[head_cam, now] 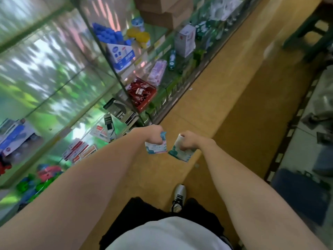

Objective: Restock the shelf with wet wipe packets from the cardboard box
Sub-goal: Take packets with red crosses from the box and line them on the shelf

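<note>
- The person's white shirt [167, 235] and black shorts [144, 213] are sitting closest to the camera, with one white shoe [179, 197] stepping on the tan floor [225, 105].
- Both bare arms are reaching forward over the floor.
- The left hand [153, 137] is curling tight around a wet wipe packet [156, 148], which is hanging below the fist.
- The right hand [189, 141] is gripping a second wet wipe packet [180, 154] the same way.
- The two packets are hanging near each other but not touching.
- The glass shelf unit [115, 73] is standing to the left, holding small goods like a red box [142, 94] and a blue and white box [121, 56].
- Brown cardboard boxes [162, 13] are sitting up on the shelf unit; I cannot tell if one is the task's box.
- The picture is blurry, so the person is probably walking the packets to the shelf.
- To do this well, I think each hand should be holding firm but not squashing the soft packets.
- It looks best to put one packet down at a time, flat, in a bare spot on the glass.
- Going slowly near the glass should help, so nothing gets knocked off.
</note>
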Tool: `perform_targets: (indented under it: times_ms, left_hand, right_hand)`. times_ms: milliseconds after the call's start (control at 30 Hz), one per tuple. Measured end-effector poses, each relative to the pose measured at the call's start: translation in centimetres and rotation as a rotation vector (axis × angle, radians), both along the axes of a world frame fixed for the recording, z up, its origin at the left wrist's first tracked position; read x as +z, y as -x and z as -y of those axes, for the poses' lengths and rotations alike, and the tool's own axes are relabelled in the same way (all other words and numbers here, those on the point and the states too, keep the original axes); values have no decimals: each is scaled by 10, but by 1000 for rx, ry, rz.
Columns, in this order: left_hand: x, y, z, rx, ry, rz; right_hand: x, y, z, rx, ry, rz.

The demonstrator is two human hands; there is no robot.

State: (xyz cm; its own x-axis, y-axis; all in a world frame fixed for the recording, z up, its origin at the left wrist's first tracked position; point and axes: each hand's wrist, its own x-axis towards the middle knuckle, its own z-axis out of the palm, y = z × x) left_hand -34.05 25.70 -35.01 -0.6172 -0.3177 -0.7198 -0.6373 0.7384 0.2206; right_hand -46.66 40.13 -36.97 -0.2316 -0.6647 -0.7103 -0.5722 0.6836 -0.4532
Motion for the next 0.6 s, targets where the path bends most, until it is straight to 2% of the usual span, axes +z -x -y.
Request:
perform_targets:
  times_ms: [333, 600]
  left_hand:
    - [-18, 106, -5, -238, 17, 46]
    - [-38, 201, 3, -451, -30, 58]
  right_hand:
    - [-9, 73, -27, -256, -40, 49]
    - [-17, 135, -24, -427, -95, -32]
